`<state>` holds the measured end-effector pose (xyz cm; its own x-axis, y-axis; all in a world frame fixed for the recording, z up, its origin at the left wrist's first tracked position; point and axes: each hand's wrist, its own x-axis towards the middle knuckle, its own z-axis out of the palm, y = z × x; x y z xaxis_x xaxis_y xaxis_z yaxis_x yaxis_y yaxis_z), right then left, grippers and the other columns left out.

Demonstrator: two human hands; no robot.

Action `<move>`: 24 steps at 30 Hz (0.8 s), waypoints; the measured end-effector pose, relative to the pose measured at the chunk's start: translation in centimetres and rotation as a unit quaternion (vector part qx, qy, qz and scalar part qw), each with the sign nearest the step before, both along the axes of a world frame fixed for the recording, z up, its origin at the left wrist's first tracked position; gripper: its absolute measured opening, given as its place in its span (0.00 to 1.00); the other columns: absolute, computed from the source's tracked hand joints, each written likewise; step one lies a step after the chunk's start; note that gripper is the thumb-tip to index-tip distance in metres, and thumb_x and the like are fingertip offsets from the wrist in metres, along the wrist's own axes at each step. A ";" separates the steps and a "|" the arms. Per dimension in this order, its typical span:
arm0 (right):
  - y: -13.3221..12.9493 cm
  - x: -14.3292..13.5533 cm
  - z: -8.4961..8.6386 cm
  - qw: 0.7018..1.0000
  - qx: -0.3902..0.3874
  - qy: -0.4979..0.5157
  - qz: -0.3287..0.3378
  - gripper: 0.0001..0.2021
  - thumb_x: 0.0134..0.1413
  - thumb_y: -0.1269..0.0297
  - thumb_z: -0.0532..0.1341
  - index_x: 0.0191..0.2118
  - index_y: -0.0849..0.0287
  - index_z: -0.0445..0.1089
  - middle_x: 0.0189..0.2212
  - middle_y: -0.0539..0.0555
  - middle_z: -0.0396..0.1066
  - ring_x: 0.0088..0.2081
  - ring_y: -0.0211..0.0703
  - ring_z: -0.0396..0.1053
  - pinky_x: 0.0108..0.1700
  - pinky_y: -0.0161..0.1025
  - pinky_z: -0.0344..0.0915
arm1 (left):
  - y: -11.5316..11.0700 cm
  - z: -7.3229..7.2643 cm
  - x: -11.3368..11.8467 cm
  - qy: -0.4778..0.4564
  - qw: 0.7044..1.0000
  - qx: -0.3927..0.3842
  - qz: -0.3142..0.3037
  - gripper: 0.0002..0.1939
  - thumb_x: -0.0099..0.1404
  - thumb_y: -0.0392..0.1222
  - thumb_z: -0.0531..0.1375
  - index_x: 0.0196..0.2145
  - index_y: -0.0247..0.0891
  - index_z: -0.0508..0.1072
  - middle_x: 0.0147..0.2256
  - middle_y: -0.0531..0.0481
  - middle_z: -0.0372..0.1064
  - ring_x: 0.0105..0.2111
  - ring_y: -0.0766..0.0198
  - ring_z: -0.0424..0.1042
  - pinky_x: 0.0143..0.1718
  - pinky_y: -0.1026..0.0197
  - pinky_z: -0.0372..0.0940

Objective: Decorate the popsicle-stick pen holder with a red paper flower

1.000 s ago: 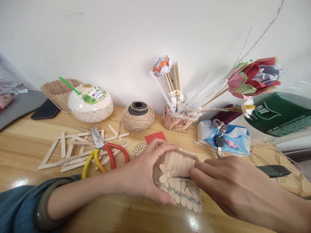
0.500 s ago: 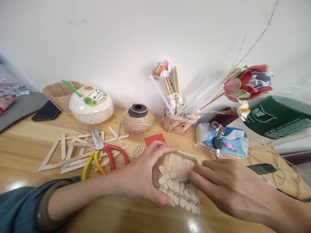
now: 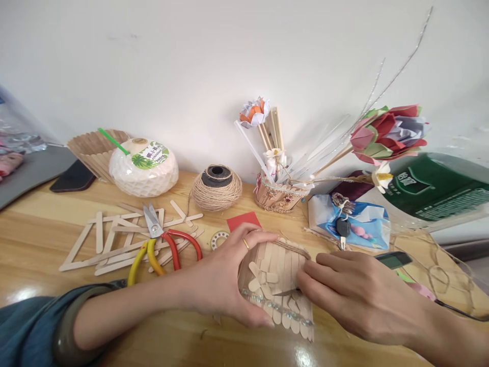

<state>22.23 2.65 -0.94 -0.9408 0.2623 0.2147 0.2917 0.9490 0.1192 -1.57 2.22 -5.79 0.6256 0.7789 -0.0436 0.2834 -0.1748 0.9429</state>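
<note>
My left hand (image 3: 237,278), a ring on one finger, wraps around the left side of a pot made of craft sticks (image 3: 284,262). A flower of stick pieces (image 3: 263,279) and a glittery strip (image 3: 278,307) decorate its front; twine rings the rim. At the pot's right side, my right hand (image 3: 351,295) is closed, fingers curled. A dark handle (image 3: 394,260) with a grey-green panel shows behind that hand, and a thin dark edge (image 3: 287,292) lies across the pot's front by the fingertips. They seem one tool; its kind is unclear.
Red-and-yellow-handled scissors (image 3: 162,237) lie on loose craft sticks (image 3: 99,232) at left. Behind stand a wrapped coconut (image 3: 143,171), a twine spool (image 3: 217,188) and a decorated pot (image 3: 280,196) with paper flowers. A tissue pack (image 3: 351,224) with keys lies right, near a large bottle (image 3: 446,186).
The dark handle behind my right hand has shifted left, and more of the thin dark edge shows across the pot's front. My left hand keeps its hold.
</note>
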 end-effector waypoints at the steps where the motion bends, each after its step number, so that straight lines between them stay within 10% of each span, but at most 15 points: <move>1: -0.1 0.0 -0.1 1.000 -0.011 0.005 -0.010 0.19 0.67 0.73 0.37 0.33 0.60 0.62 0.21 0.50 0.64 0.21 0.40 0.54 0.23 0.39 0.47 | 0.0 0.0 0.0 -0.001 1.000 -0.001 0.000 0.49 0.41 0.41 0.70 0.58 0.57 0.53 0.56 0.50 0.47 0.57 0.47 0.54 0.58 0.41 0.51; 7: -0.9 -0.5 0.0 0.996 -0.022 0.004 -0.085 0.15 0.64 0.76 0.40 0.33 0.59 0.61 0.22 0.50 0.64 0.20 0.40 0.57 0.23 0.39 0.48 | -0.1 -0.1 -0.1 -0.007 1.000 0.007 -0.001 0.49 0.42 0.41 0.70 0.59 0.57 0.53 0.56 0.50 0.47 0.57 0.47 0.54 0.59 0.41 0.50; 24: -0.2 -0.9 1.6 0.998 0.021 -0.045 -0.028 0.22 0.67 0.72 0.37 0.31 0.60 0.65 0.21 0.50 0.65 0.20 0.41 0.55 0.23 0.42 0.46 | 0.0 0.0 -0.1 0.000 1.000 0.004 0.002 0.49 0.41 0.41 0.71 0.58 0.58 0.53 0.55 0.51 0.48 0.55 0.47 0.55 0.57 0.41 0.53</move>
<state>21.28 2.48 0.70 -0.9411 0.3073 0.1412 0.3302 0.9254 0.1863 -1.65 2.20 -5.75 0.6230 0.7813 -0.0364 0.2834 -0.1822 0.9415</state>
